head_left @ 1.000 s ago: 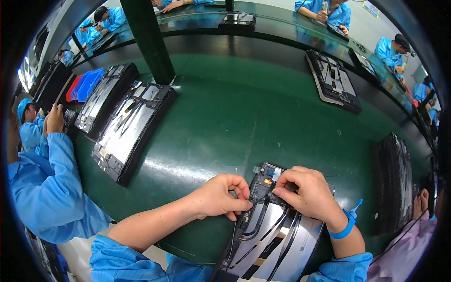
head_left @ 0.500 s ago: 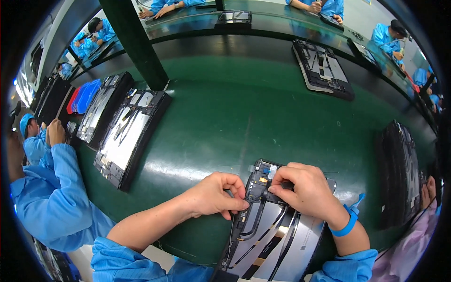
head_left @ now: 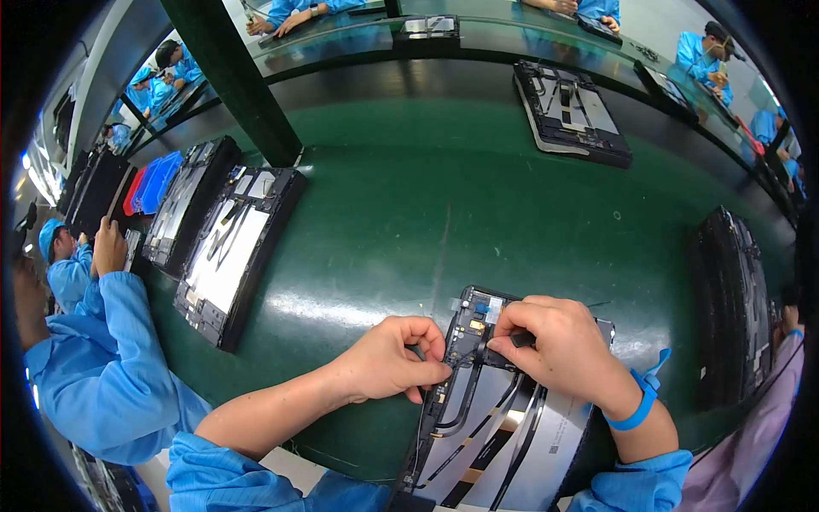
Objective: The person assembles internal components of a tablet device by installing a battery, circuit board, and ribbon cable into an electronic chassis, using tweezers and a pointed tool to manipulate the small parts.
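Note:
An opened tablet (head_left: 546, 444) lies in front of me. Its inside shows a silver battery area, black ribbon cables and a dark board strip along the far end. My left hand (head_left: 397, 358) is at the tablet's left edge, fingers curled and thumb tip touching the dark strip; anything pinched there is too small to see. My right hand (head_left: 563, 350) is over the same strip, thumb and fingers pinched together. A bit of something dark shows between them, but its kind is hidden. A blue band (head_left: 640, 401) circles my right wrist.
Stacks of opened tablets stand at left (head_left: 226, 264), far right (head_left: 576, 115) and right (head_left: 735, 307) on the green table (head_left: 367, 213). A green post (head_left: 230, 77) rises at the far left, near blue trays (head_left: 158, 182). A co-worker in blue (head_left: 102, 367) sits close at left.
The whole view has shifted slightly. Both my hands keep nearly the same places and grips on the tablet. The co-worker's raised hand at left has moved a little.

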`<state>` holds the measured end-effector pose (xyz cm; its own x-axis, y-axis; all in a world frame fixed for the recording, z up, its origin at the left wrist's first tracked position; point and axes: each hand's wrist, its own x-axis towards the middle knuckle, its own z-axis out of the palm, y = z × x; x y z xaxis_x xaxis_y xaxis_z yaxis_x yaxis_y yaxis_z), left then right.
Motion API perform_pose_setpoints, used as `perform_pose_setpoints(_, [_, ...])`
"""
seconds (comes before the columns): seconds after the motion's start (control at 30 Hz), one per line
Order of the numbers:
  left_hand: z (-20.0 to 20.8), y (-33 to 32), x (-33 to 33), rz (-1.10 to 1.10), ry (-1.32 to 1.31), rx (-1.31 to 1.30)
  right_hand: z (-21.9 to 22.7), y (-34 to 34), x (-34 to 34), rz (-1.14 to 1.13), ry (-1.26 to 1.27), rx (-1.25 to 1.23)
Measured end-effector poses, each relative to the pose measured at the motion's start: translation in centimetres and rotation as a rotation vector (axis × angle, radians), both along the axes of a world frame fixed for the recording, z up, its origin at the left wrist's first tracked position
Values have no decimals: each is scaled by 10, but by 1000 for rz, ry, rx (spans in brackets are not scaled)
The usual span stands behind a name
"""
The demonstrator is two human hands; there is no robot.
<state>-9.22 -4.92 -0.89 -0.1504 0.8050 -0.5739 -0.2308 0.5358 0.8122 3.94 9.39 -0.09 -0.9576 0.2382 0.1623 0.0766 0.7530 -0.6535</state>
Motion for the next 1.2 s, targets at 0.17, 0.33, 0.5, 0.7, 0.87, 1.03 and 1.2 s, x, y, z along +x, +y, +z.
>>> perform_pose_setpoints(0.17, [-1,0,3,28,38,21,0,-2,0,-22,-22,-31])
perform_pose_setpoints(0.33, [-3,-1,3,9,54,34,3,-1,-1,-31,-87,-85])
perform_pose_setpoints(0.5, [-4,-2,3,3,59,35,5,-2,-3,-62,-148,-179])
perform_pose_setpoints(0.7, [-4,-3,4,11,53,51,11,-4,-2,-66,-243,-80])
perform_pose_setpoints(0.87, [-6,-3,5,8,55,71,13,-5,-6,-112,-362,-8])
perform_pose_setpoints(1.03, [-8,-3,6,16,66,82,21,-6,-4,-13,-509,50])
perform_pose_setpoints(1.2, [-4,-1,7,7,111,60,14,-14,9,-9,-306,78])
